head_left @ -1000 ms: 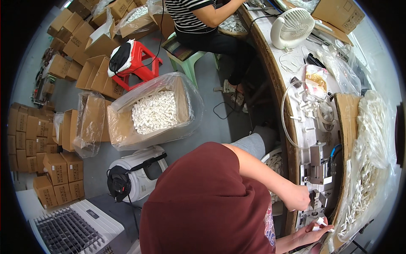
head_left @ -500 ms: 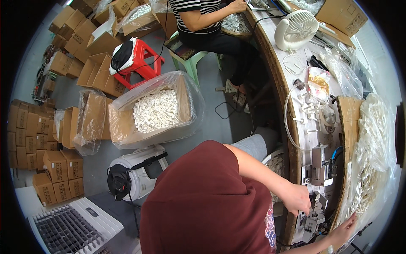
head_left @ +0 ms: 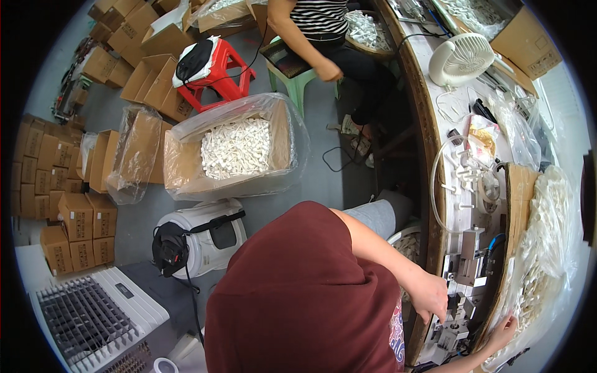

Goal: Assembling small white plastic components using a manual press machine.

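Note:
My left hand (head_left: 429,296) hangs over the bench edge beside a metal fixture (head_left: 454,327). Its thumb and fingers point down and stand apart, with nothing visible between them. A taller metal block with a clamp-like body (head_left: 471,268) sits just beyond it on the bench. My right hand (head_left: 501,334) is at the near edge of a plastic-lined carton of white plastic parts (head_left: 536,273). The fingertips there are bent together; whatever they pinch is too small to make out.
A white fan (head_left: 461,59), clear tubing (head_left: 435,186) and loose white parts (head_left: 467,166) lie farther along the bench. Left of me stand a bagged carton of white parts (head_left: 236,149), a red stool (head_left: 217,74) and an air cooler (head_left: 93,317). Another person (head_left: 311,31) sits ahead.
The view has shifted a little. My left hand has lifted slightly back from the fixture, and my right hand has drawn a little toward me. The other person's arm has come down from the bench.

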The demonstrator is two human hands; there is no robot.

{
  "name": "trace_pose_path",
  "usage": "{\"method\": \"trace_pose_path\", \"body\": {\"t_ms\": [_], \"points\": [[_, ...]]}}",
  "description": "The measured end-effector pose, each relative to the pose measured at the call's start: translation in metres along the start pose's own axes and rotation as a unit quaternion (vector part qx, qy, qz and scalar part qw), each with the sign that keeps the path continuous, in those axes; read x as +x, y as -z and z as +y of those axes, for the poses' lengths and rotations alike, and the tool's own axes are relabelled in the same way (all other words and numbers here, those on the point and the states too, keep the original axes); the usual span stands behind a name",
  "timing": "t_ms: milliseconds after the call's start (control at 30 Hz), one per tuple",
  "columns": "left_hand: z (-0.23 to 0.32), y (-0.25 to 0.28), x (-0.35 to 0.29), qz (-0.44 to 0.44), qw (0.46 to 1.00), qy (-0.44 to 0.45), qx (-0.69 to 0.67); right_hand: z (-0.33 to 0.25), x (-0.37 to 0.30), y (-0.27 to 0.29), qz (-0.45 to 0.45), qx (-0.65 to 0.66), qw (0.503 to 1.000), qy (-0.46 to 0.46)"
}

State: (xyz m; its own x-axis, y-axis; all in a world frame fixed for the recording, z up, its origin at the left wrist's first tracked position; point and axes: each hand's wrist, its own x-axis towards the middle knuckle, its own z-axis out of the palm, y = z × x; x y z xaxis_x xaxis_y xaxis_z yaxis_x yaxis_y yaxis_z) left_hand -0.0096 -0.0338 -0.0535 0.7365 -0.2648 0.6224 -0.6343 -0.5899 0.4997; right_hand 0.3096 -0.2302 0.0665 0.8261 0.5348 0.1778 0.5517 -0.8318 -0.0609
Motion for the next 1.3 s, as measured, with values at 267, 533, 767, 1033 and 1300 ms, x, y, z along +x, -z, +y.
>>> {"method": "trace_pose_path", "body": {"t_ms": [267,533,767,1033,1300], "points": [[0.01,0.02,-0.008,0.012,0.999,0.031,0.016,0.011,-0.027,-0.023,0.306,0.111,0.945,-0.032],[0.015,0.03,-0.027,0.055,0.995,0.032,0.072,0.025,-0.042,-0.022,0.284,0.103,0.95,-0.075],[0.013,0.033,-0.046,0.05,0.996,0.034,0.064,0.022,-0.037,-0.03,0.26,0.14,0.949,-0.109],[0.021,0.024,-0.043,0.016,0.998,0.023,0.053,0.038,-0.042,-0.044,0.275,0.152,0.94,-0.129],[0.024,0.019,-0.042,-0.006,0.995,0.045,0.093,0.058,-0.033,-0.051,0.289,0.157,0.938,-0.108]]}}
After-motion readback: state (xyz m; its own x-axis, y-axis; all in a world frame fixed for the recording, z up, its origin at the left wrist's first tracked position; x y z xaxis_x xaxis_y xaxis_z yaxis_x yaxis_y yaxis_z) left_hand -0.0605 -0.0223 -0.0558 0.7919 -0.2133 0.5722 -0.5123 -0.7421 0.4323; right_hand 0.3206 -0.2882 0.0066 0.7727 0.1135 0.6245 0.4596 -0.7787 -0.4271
